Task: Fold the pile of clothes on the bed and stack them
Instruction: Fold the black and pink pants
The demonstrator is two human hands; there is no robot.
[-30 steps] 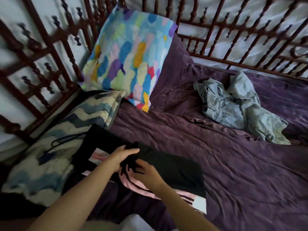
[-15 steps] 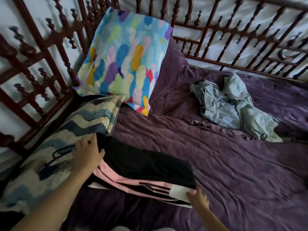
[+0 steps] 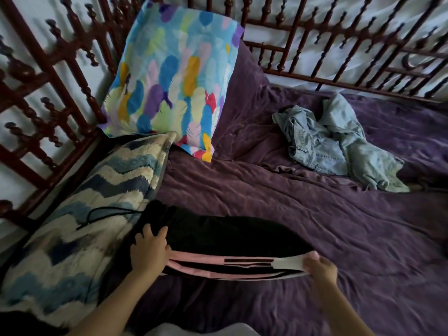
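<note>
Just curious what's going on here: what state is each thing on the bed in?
Black-and-pink garment: folded, held at both ends.
Denim garment: crumpled, unfolded.
Left hand: grips the garment's left end.
Right hand: pinches its white end.
Feather-print pillow: propped upright.

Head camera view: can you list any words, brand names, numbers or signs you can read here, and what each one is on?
None: no readable text shows anywhere.
On the black and pink garment: stripes and a white band, no letters.
On the crumpled denim garment: stitching only; any label is hidden or too small.
On the feather-print pillow and the zigzag cushion: patterns only.
</note>
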